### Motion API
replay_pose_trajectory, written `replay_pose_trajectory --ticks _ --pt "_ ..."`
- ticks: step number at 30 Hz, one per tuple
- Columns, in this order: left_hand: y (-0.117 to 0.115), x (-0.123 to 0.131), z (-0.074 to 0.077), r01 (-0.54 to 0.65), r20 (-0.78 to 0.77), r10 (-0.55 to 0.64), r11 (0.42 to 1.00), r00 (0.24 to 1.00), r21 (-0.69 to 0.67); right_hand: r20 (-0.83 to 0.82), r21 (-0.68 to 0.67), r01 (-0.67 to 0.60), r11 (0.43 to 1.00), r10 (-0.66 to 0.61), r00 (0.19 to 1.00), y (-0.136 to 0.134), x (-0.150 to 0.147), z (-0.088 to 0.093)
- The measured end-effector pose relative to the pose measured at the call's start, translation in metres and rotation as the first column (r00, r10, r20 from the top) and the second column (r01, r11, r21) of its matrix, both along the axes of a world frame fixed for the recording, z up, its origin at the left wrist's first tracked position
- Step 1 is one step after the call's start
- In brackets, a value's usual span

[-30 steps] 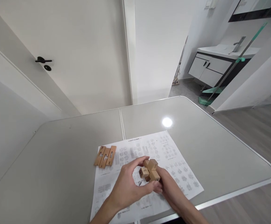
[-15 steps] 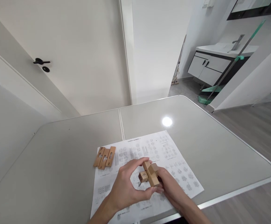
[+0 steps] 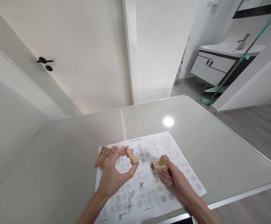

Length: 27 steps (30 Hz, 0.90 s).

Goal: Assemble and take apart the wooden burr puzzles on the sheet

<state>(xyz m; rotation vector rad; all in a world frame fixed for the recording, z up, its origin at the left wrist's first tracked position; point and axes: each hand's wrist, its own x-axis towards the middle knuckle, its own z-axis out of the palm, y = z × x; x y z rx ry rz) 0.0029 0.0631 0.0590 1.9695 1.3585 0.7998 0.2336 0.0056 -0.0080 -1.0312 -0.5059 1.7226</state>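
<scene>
My left hand (image 3: 113, 177) pinches one notched wooden puzzle piece (image 3: 132, 157) between thumb and fingers, lifted above the printed instruction sheet (image 3: 147, 183). To its right, my right hand (image 3: 174, 180) grips a partly joined block of wooden puzzle pieces (image 3: 160, 165), with a numbered end facing me. Several loose wooden pieces (image 3: 105, 155) lie side by side at the sheet's far left corner, just behind my left fingers.
The sheet lies on a grey table (image 3: 56, 161) with a seam down its middle and a rounded right edge. A white door (image 3: 56, 56) stands beyond. At right are a vanity cabinet (image 3: 214, 67) and a green mop (image 3: 221, 87).
Both hands held the joined block together before. My left hand has pulled one piece out and moved left with it; the right hand keeps the remaining block, shifted right.
</scene>
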Motion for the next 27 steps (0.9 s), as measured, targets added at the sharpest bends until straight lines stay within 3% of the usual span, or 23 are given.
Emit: replay_pose_trajectory --ticks 3,7,10,14,18,22,27 --pt "0.016 -0.010 -0.006 -0.009 -0.167 0.022 0.997 0.986 0.077 0.090 0.017 -0.038 0.999 0.037 0.995 0.002 0.004 0.004" --pt "0.038 -0.026 -0.021 0.154 -0.375 -0.080 0.973 0.923 0.171 0.211 0.043 -0.077 0.996 0.066 0.975 0.017 0.004 0.012" --pt "0.051 -0.038 -0.032 0.197 -0.445 -0.104 0.966 0.889 0.167 0.336 0.093 -0.136 0.986 0.098 0.937 0.040 0.002 0.016" --pt "0.063 -0.052 -0.041 0.277 -0.466 -0.181 0.949 0.866 0.148 0.410 0.163 -0.229 0.960 0.145 0.900 0.078 -0.007 0.016" --pt "0.068 -0.062 -0.039 0.328 -0.481 -0.240 0.939 0.843 0.107 0.484 0.247 -0.293 0.924 0.144 0.863 0.104 -0.021 0.008" --pt "0.062 -0.061 -0.029 0.251 -0.435 -0.172 0.959 0.884 0.130 0.546 0.295 -0.291 0.910 0.089 0.833 0.109 -0.033 -0.003" --pt "0.054 -0.038 -0.022 0.146 -0.293 -0.099 0.979 0.951 0.144 0.658 0.357 -0.275 0.893 -0.031 0.753 0.106 -0.038 -0.013"
